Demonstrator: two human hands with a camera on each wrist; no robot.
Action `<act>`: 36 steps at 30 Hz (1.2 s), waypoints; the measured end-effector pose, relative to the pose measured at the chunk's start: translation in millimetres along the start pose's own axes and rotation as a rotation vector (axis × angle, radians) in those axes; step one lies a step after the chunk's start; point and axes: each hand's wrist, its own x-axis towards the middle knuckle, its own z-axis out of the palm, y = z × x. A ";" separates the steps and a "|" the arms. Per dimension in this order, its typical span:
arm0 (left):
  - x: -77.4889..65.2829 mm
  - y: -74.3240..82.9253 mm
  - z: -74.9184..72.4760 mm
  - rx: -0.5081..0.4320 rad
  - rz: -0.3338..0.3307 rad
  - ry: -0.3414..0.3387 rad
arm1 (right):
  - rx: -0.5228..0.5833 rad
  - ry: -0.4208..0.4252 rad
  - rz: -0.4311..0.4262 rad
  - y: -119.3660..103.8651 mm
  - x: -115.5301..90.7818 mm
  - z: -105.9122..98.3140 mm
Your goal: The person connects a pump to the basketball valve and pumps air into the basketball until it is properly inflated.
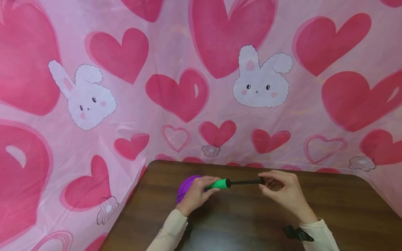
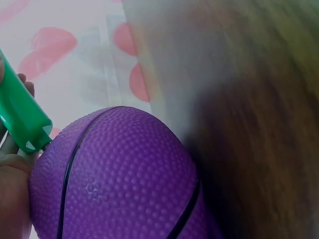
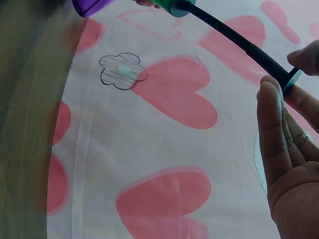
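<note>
My left hand grips the green barrel of a small hand pump. A black rod extends from the barrel to the right. My right hand pinches the flat black end of that rod between thumb and fingers; the right wrist view shows this handle from close up. Behind my left hand sits a purple ball with black lines, like a mini basketball. In the left wrist view the barrel's tip meets the ball's pebbled side, joined by a thin metal piece partly hidden.
A dark wooden table lies under both hands. Its back edge meets a pink cloth printed with hearts and rabbits, which hangs behind and at the left. A black strap device is on my right wrist.
</note>
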 end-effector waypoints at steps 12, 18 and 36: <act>-1.9 0.5 0.4 -0.007 -0.026 -0.016 | -0.011 0.020 -0.003 -2.2 0.5 1.3; -2.4 1.1 0.8 -0.017 -0.037 -0.011 | 0.009 -0.003 -0.002 -0.8 0.1 4.2; 0.3 -0.2 6.8 -0.027 -0.014 -0.034 | 0.093 -0.133 0.107 12.1 -2.7 60.0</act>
